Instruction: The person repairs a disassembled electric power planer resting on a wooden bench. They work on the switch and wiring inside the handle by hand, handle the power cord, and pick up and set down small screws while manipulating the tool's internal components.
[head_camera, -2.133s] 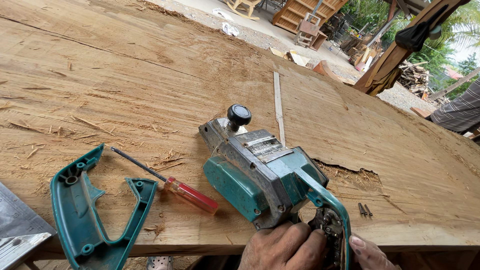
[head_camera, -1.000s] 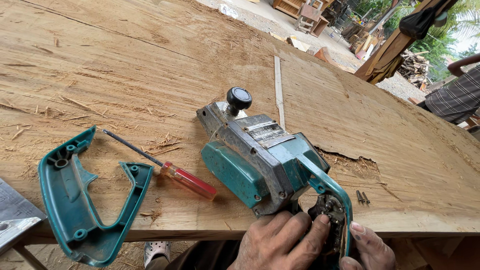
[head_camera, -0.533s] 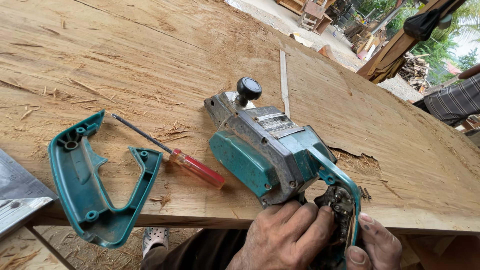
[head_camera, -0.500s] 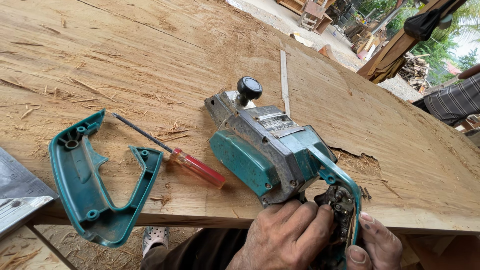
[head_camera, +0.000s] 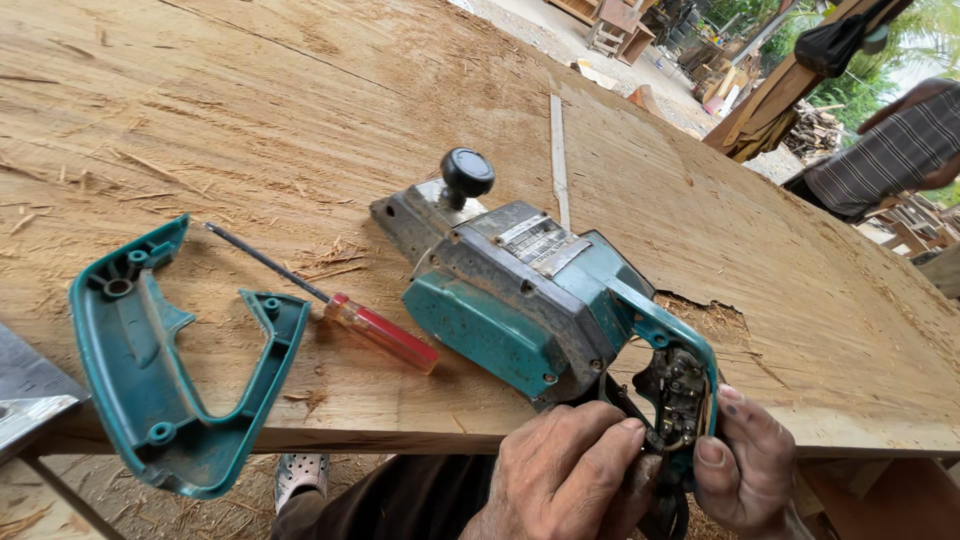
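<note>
- Where the big rough wooden slab (head_camera: 300, 110) ends at its near edge, the left hand (head_camera: 570, 470) curls closed around the opened handle end of the teal and grey electric planer (head_camera: 530, 300), fingers pressed on the exposed switch parts (head_camera: 678, 392).
- The right hand (head_camera: 745, 465) pinches the handle's outer rim, thumb and fingers closed on it.
- Left of them, the detached teal plastic handle cover (head_camera: 170, 370) overhangs the slab's edge.
- Between cover and planer lies a red-handled screwdriver (head_camera: 375, 333).
- Beyond the planer's black knob (head_camera: 467, 172), a thin pale wooden strip (head_camera: 558, 160) lies flat.
- Far right, a person's striped sleeve (head_camera: 890, 150).
</note>
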